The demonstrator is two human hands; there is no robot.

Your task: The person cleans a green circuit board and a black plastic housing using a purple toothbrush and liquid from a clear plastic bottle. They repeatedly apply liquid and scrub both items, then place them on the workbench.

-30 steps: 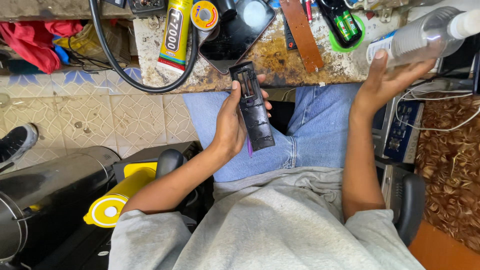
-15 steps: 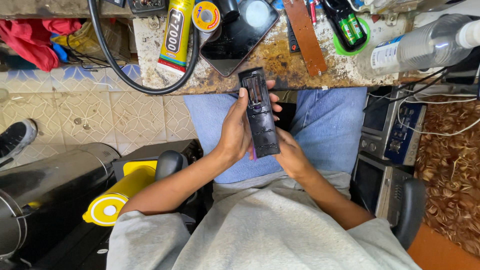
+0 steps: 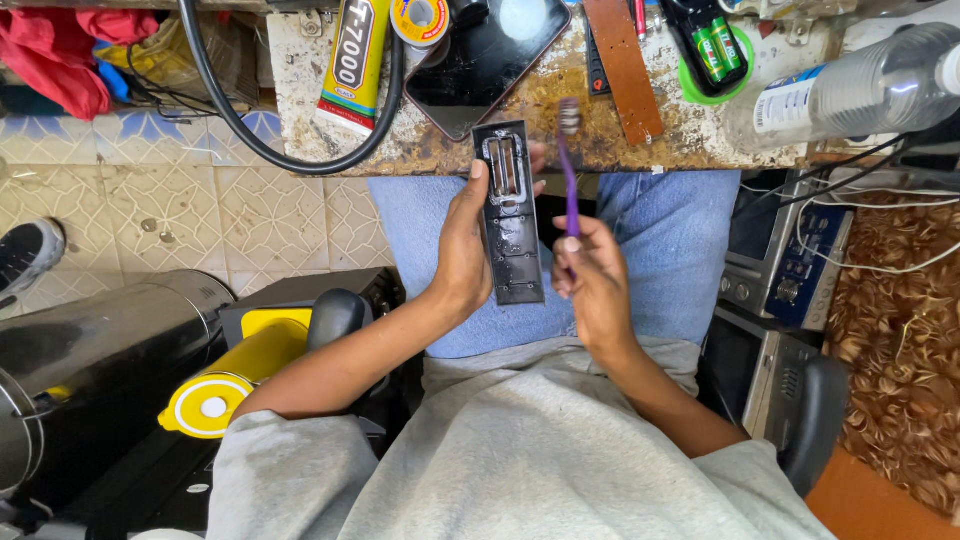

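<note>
left hand (image 3: 462, 255) grip clamped on black remote casing (image 3: 511, 220), open back up, over lap, right hand (image 3: 592, 280) grip pinching purple toothbrush (image 3: 568, 165), bristles blurred just beyond casing top, counter (image 3: 600, 130) edge behind, handle end hidden in fist

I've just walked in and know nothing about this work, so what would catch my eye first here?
At centre, the left hand holds a long black device upright over the lap, its open compartment at the top. Beside it the right hand grips a purple toothbrush, bristles up near that compartment. Behind them a worn, stained bench carries a yellow glue tube, a dark phone and a clear plastic bottle at right.
</note>
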